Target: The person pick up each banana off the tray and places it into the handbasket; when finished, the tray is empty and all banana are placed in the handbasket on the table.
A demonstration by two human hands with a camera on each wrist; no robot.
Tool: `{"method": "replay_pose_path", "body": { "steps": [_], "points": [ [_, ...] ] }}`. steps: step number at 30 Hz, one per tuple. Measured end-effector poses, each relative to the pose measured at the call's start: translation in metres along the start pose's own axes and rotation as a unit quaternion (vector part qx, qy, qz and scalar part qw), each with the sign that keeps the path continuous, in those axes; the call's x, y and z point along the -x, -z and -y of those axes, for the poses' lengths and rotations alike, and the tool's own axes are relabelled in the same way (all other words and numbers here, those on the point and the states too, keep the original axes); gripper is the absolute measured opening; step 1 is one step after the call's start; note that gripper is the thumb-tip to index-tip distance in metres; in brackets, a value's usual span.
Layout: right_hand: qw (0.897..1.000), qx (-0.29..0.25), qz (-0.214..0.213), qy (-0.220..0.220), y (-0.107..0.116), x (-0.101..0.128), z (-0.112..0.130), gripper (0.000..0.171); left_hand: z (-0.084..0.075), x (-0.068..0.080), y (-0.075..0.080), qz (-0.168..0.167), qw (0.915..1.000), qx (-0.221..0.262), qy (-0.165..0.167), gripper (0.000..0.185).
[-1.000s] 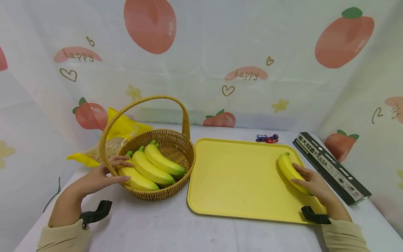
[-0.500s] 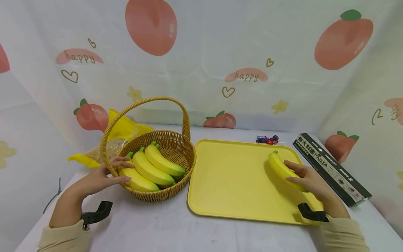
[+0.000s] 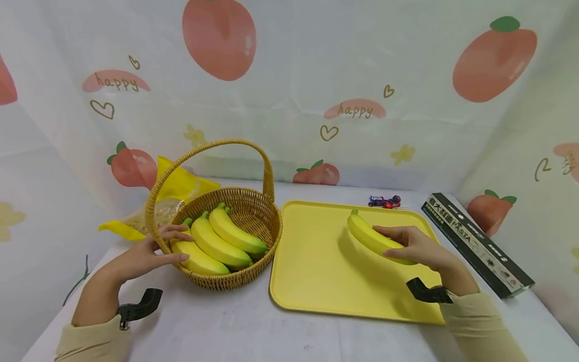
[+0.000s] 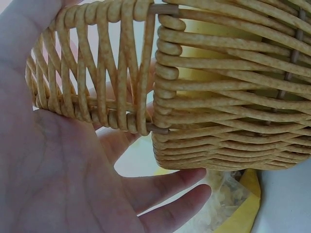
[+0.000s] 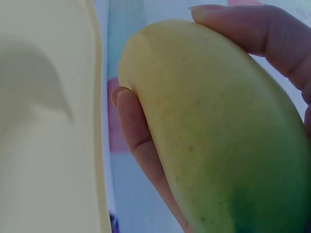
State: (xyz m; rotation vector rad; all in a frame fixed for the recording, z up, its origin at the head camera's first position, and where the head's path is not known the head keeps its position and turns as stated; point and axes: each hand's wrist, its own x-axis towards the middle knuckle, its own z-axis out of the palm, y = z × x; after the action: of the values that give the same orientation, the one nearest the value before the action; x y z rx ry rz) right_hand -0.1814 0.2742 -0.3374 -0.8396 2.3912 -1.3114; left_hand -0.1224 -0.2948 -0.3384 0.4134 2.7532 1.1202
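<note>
My left hand (image 3: 135, 261) holds the near-left base of the wicker basket's handle (image 3: 153, 203), thumb on one side and fingers on the other. In the left wrist view the woven handle (image 4: 92, 63) lies against the palm, with the lower fingers stretched out under the basket wall (image 4: 228, 92). Three yellow bananas (image 3: 219, 244) with green tips lie side by side inside the basket (image 3: 217, 284). My right hand (image 3: 420, 246) grips another banana (image 3: 371, 237) around its near part, raised over the yellow tray (image 3: 312, 286). The right wrist view shows the thumb and fingers on opposite sides of this banana (image 5: 209, 121).
A yellow bag with a see-through window (image 3: 181, 183) stands behind the basket. A long black pasta box (image 3: 475, 244) lies right of the tray. Several small wrapped sweets (image 3: 384, 201) are behind the tray's far edge. A printed fabric backdrop closes off the back.
My right hand has lifted the banana off the tray's right side and carried it left over the tray. My left hand and the basket have stayed in place.
</note>
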Motion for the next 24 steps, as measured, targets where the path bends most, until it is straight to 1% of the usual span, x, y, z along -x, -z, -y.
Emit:
{"method": "replay_pose_path", "body": {
  "steps": [5, 9, 12, 17, 24],
  "points": [
    [0.999, -0.015, 0.037, -0.002, -0.007, -0.023, 0.012, 0.06, 0.0, 0.0, 0.001, -0.001, 1.0, -0.002, -0.008, 0.036],
    [0.998, -0.016, 0.055, -0.013, -0.013, -0.039, 0.024, 0.064, -0.001, 0.001, 0.002, 0.0, 0.9999, -0.004, -0.011, 0.035],
    [0.998, 0.002, 0.061, -0.008, -0.018, -0.05, 0.031, 0.065, -0.001, 0.0, 0.001, -0.001, 1.0, -0.002, -0.009, 0.036],
    [0.996, 0.019, 0.081, 0.016, -0.026, -0.068, 0.042, 0.063, 0.0, 0.001, 0.002, -0.001, 0.9999, -0.004, -0.01, 0.036],
    [0.995, 0.033, 0.095, 0.005, -0.036, -0.086, 0.056, 0.06, 0.0, 0.001, 0.002, -0.002, 1.0, -0.003, -0.007, 0.036]
  ]
}}
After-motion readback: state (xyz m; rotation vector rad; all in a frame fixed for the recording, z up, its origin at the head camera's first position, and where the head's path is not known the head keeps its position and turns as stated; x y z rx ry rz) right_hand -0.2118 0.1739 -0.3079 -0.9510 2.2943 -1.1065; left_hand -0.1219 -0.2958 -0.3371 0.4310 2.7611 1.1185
